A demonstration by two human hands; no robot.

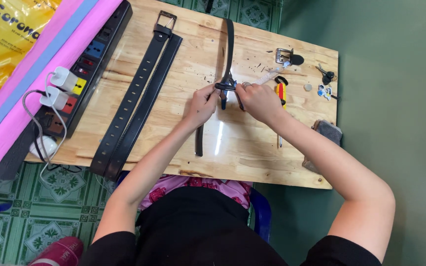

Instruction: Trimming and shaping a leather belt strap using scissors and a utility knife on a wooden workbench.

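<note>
Left hand pinches belt steady | right hand also clamped on it | screwdriver, buckle beside, within reach

Head camera, steeply downward, fairly near, over wooden table

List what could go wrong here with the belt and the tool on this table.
1. Both hands, left hand and right hand, pinch the black belt right at the blue-handled tool; a slip might nip a finger.
2. The screwdriver lies beside the right wrist and could be knocked off the wooden table.
</note>
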